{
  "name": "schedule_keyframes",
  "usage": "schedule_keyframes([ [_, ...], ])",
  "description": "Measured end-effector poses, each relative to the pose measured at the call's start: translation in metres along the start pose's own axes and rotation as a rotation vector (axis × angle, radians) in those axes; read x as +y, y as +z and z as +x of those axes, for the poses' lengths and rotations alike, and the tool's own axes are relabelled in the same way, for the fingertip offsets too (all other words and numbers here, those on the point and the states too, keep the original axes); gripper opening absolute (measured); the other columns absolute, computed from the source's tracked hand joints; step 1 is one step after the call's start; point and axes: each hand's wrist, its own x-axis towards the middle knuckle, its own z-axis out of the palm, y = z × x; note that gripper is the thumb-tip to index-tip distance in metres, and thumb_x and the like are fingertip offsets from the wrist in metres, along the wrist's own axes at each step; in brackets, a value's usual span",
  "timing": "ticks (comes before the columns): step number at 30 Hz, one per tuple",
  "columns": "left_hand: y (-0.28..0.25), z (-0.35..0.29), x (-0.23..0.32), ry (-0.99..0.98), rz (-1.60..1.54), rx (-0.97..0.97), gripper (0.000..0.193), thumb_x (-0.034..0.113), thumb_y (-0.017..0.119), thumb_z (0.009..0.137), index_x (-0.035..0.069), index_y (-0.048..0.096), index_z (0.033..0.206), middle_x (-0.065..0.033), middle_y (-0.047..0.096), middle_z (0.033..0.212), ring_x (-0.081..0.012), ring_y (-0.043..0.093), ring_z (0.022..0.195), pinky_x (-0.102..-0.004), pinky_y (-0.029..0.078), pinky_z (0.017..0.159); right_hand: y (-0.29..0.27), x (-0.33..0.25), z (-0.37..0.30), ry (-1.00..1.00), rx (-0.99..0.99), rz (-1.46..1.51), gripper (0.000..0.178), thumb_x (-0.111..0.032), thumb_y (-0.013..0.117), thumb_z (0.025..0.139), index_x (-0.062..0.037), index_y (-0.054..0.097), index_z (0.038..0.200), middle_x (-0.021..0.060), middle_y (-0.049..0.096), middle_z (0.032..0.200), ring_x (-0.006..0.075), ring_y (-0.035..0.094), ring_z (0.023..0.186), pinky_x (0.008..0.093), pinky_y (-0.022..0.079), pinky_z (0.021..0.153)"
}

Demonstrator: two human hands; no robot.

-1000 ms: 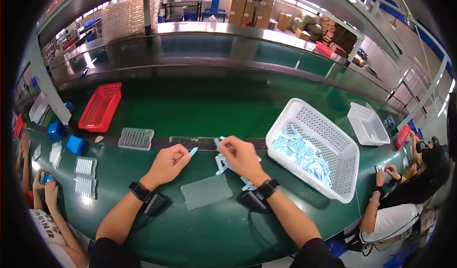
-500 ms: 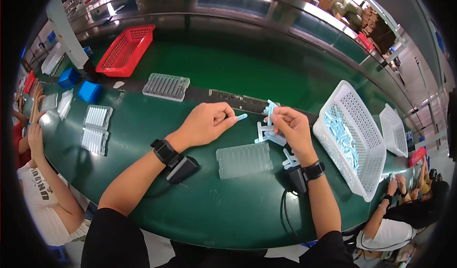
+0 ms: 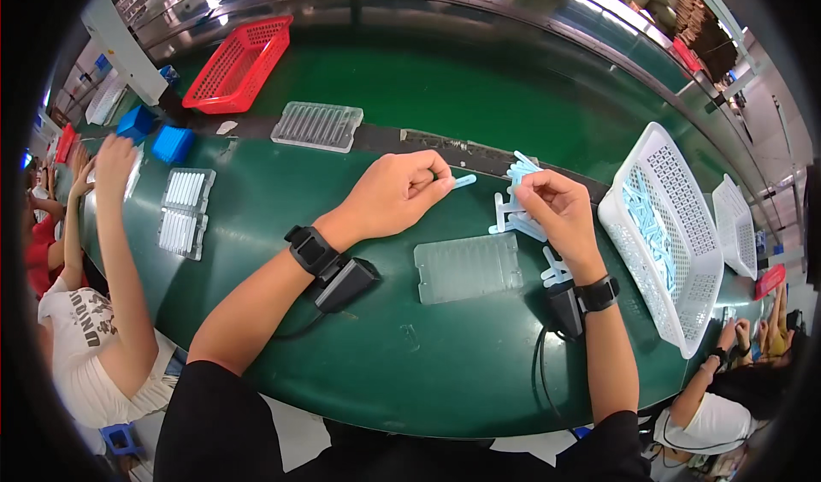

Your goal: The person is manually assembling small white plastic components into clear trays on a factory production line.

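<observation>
My left hand [image 3: 398, 193] pinches a small light-blue plastic piece [image 3: 463, 180] between thumb and fingers, its tip pointing right. My right hand [image 3: 554, 211] grips a light-blue plastic frame of joined pieces [image 3: 510, 204], held upright just right of that piece. A clear ribbed tray [image 3: 468, 266] lies flat on the green table [image 3: 428, 354] below and between both hands. Both wrists wear black bands with small black units and cables.
A white basket [image 3: 663, 225] of blue parts stands at the right, with a second white basket [image 3: 734, 225] beyond it. A red basket [image 3: 239, 51], another clear tray [image 3: 317, 125], blue boxes [image 3: 174, 142] and filled trays [image 3: 182, 210] lie at the left. Other people sit on both sides.
The view has tilted down and closer to the table. My hands stay close together with the blue piece and the frame; the person on the left has raised an arm.
</observation>
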Motion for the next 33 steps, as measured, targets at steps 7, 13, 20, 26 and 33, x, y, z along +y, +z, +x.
schedule_keyframes([
  [7, -0.001, -0.001, 0.006, -0.024, -0.072, -0.043, 0.011, 0.015, 0.061, 0.107, 0.003, 0.061, 0.106, 0.0052, 0.053, 0.064, -0.0031, 0.04, 0.058, -0.0245, 0.032, 0.055, 0.002, 0.0, -0.004, 0.011, -0.056, 0.005, 0.009, -0.007, 0.075, 0.096, 0.0003, 0.073, 0.101, -0.0032, 0.069, 0.091, 0.0037, 0.06, 0.082, 0.0216, 0.049, 0.076],
  [13, -0.014, 0.003, 0.014, -0.112, -0.342, -0.132, 0.014, 0.016, 0.069, 0.103, 0.002, 0.066, 0.103, -0.0009, 0.072, 0.083, -0.0041, 0.059, 0.063, -0.0209, 0.046, 0.058, 0.021, -0.041, -0.011, -0.444, -0.399, -0.637, 0.011, -0.003, 0.077, 0.082, -0.0064, 0.077, 0.092, 0.003, 0.07, 0.082, 0.0167, 0.066, 0.078, 0.0276, 0.052, 0.071],
  [20, -0.007, -0.007, 0.031, -0.225, -0.227, -0.436, 0.019, 0.012, 0.083, 0.086, 0.002, 0.069, 0.091, 0.0044, 0.055, 0.063, -0.002, 0.045, 0.054, -0.0222, 0.032, 0.052, 0.033, -0.045, -0.028, -0.581, -0.432, -0.805, 0.02, -0.005, 0.08, 0.072, -0.0121, 0.079, 0.091, -0.0014, 0.071, 0.099, 0.0233, 0.066, 0.09, 0.0368, 0.057, 0.078],
  [26, -0.009, -0.009, 0.04, -0.136, 0.063, -0.447, 0.038, 0.024, 0.089, 0.079, 0.004, 0.068, 0.103, 0.0037, 0.044, 0.056, -0.0084, 0.039, 0.051, -0.0291, 0.031, 0.054, 0.031, -0.053, -0.029, -0.498, -0.49, -0.832, 0.028, -0.018, 0.088, 0.07, -0.0148, 0.079, 0.097, 0.0028, 0.067, 0.119, 0.0305, 0.063, 0.107, 0.043, 0.054, 0.093],
  [33, -0.005, -0.015, 0.048, -0.31, 0.03, -0.39, 0.037, 0.028, 0.088, 0.079, 0.005, 0.068, 0.1, 0.0045, 0.039, 0.052, -0.0084, 0.035, 0.049, -0.0307, 0.027, 0.052, 0.026, -0.051, -0.031, -0.468, -0.551, -0.867, 0.034, -0.025, 0.09, 0.071, -0.0184, 0.08, 0.102, 0.006, 0.062, 0.133, 0.034, 0.06, 0.115, 0.0452, 0.051, 0.099],
])
